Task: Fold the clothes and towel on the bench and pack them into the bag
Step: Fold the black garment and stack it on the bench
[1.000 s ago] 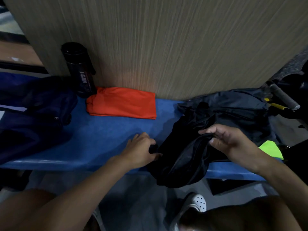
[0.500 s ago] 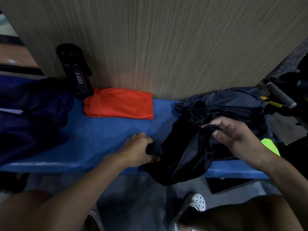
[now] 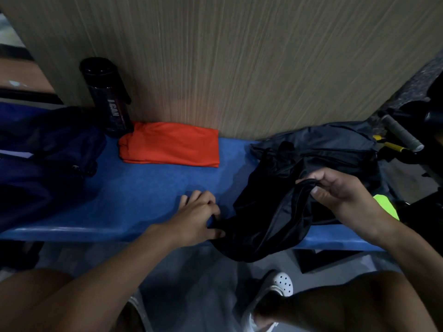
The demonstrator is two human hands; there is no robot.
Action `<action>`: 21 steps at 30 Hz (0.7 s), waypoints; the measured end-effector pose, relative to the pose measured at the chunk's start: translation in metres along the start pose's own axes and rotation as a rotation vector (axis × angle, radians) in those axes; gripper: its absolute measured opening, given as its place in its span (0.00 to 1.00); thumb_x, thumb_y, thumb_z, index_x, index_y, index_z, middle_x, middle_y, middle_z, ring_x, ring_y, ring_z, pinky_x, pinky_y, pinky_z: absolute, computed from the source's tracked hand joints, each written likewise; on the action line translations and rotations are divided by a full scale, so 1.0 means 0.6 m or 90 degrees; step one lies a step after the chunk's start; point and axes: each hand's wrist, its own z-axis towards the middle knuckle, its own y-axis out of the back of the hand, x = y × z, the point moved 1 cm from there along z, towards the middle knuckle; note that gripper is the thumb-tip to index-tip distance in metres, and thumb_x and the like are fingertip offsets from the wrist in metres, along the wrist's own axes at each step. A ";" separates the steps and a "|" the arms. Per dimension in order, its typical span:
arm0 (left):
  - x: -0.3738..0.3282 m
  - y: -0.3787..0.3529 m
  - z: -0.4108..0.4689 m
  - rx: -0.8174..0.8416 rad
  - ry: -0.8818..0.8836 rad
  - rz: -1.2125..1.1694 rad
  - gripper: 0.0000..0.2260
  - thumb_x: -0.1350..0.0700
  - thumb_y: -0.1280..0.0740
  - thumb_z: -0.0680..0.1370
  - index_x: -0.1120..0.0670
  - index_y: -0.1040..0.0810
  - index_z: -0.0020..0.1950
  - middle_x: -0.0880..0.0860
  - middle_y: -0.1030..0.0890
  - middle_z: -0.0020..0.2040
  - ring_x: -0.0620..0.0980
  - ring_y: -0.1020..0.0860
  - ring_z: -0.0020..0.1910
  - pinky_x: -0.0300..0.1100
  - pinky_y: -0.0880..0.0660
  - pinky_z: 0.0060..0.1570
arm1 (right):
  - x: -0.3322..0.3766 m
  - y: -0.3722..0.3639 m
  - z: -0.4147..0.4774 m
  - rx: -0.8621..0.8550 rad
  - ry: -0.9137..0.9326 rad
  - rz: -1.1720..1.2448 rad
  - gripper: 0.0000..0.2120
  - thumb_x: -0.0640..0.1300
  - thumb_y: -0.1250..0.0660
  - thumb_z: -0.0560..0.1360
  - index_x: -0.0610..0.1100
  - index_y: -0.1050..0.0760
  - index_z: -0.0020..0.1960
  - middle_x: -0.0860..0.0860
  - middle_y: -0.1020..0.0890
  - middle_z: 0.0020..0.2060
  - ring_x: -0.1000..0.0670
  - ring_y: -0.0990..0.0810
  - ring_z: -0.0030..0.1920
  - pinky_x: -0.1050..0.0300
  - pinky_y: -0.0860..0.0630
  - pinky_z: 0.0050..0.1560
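Head view: a blue desk [image 3: 143, 200] runs along a wooden wall [image 3: 239, 68]. A black cloth [image 3: 271, 219] lies on the right part of the desk, and some of it hangs over the near edge. It may be shorts, but it is too dark to be sure. It is crumpled, not folded yet.

The left hand [image 3: 196, 219] pinches the left end of the black cloth, low down by the near edge of the desk. The right hand [image 3: 345, 195] pinches an edge of it between thumb and fingers and holds that edge up a little. So the black cloth stretches between the two hands, low on the left and higher on the right.

The bag [image 3: 48, 159] is dark blue and sits at the far left of the desk, well apart from the black cloth. The left hand is nearer to it. I think the black cloth must be laid flat and folded first, then go left to the bag.

A folded orange cloth [image 3: 170, 147] lies at the back by the wall, between the bag and the black cloth. A black bottle [image 3: 107, 97] stands just beside its left end. A dark grey cloth [image 3: 323, 144] lies behind the black cloth and touches it, so it could get dragged along. A bright yellow-green thing [image 3: 387, 207] peeks out by the right wrist.
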 end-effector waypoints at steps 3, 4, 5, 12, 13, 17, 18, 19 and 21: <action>0.002 0.002 -0.006 -0.004 -0.014 -0.016 0.09 0.42 0.28 0.74 0.43 0.26 0.42 0.40 0.35 0.53 0.43 0.38 0.58 0.46 0.43 0.54 | -0.002 -0.006 -0.003 0.021 -0.006 0.022 0.21 0.56 0.31 0.74 0.37 0.24 0.49 0.32 0.21 0.44 0.48 0.22 0.44 0.57 0.26 0.47; 0.003 0.000 -0.005 -0.016 -0.013 -0.029 0.09 0.44 0.28 0.75 0.44 0.27 0.41 0.40 0.34 0.53 0.43 0.37 0.57 0.46 0.42 0.54 | -0.004 -0.007 -0.005 0.024 -0.011 0.023 0.13 0.47 0.33 0.76 0.36 0.25 0.48 0.32 0.21 0.45 0.49 0.22 0.44 0.59 0.26 0.47; 0.004 0.000 -0.004 -0.039 -0.006 -0.054 0.09 0.47 0.28 0.76 0.44 0.28 0.41 0.40 0.31 0.51 0.43 0.35 0.56 0.46 0.41 0.54 | -0.006 -0.007 -0.006 0.028 -0.020 0.019 0.06 0.39 0.35 0.77 0.35 0.25 0.48 0.32 0.21 0.45 0.49 0.22 0.44 0.59 0.26 0.47; 0.032 0.044 -0.003 -0.175 0.098 -0.327 0.10 0.58 0.33 0.79 0.47 0.30 0.44 0.47 0.26 0.27 0.40 0.32 0.25 0.43 0.32 0.31 | 0.001 -0.014 -0.012 0.036 -0.018 0.009 0.05 0.31 0.38 0.77 0.37 0.25 0.47 0.51 0.18 0.39 0.56 0.21 0.42 0.64 0.26 0.46; 0.032 0.052 -0.004 -0.208 0.093 -0.337 0.09 0.60 0.33 0.80 0.47 0.29 0.45 0.48 0.23 0.29 0.40 0.29 0.27 0.43 0.31 0.32 | 0.006 -0.015 -0.012 0.036 -0.013 0.010 0.04 0.31 0.38 0.77 0.37 0.25 0.47 0.52 0.18 0.38 0.56 0.21 0.42 0.65 0.26 0.45; 0.041 0.081 -0.013 -0.388 0.081 -0.297 0.11 0.66 0.36 0.78 0.50 0.21 0.50 0.45 0.18 0.39 0.41 0.21 0.38 0.37 0.27 0.41 | 0.025 -0.017 -0.011 0.004 0.002 0.051 0.03 0.33 0.38 0.77 0.37 0.26 0.47 0.54 0.20 0.37 0.57 0.23 0.40 0.66 0.26 0.44; 0.046 0.087 -0.016 -0.401 0.108 -0.272 0.13 0.67 0.37 0.79 0.52 0.18 0.52 0.47 0.17 0.42 0.44 0.20 0.40 0.35 0.26 0.41 | 0.028 -0.016 -0.011 -0.017 0.006 0.063 0.03 0.33 0.38 0.77 0.37 0.26 0.47 0.54 0.20 0.37 0.57 0.23 0.40 0.66 0.27 0.44; 0.050 0.092 -0.020 -0.393 0.149 -0.256 0.14 0.68 0.38 0.79 0.54 0.17 0.53 0.49 0.16 0.44 0.46 0.19 0.41 0.33 0.26 0.39 | 0.034 -0.016 -0.010 -0.035 0.012 0.073 0.03 0.34 0.38 0.77 0.38 0.26 0.47 0.53 0.21 0.37 0.57 0.24 0.41 0.67 0.27 0.44; 0.061 0.095 -0.024 -0.362 0.222 -0.261 0.15 0.69 0.41 0.80 0.56 0.17 0.55 0.50 0.17 0.47 0.43 0.21 0.40 0.24 0.30 0.36 | 0.043 -0.018 -0.007 -0.047 0.027 0.074 0.03 0.38 0.37 0.75 0.40 0.25 0.46 0.52 0.21 0.37 0.56 0.24 0.41 0.66 0.27 0.44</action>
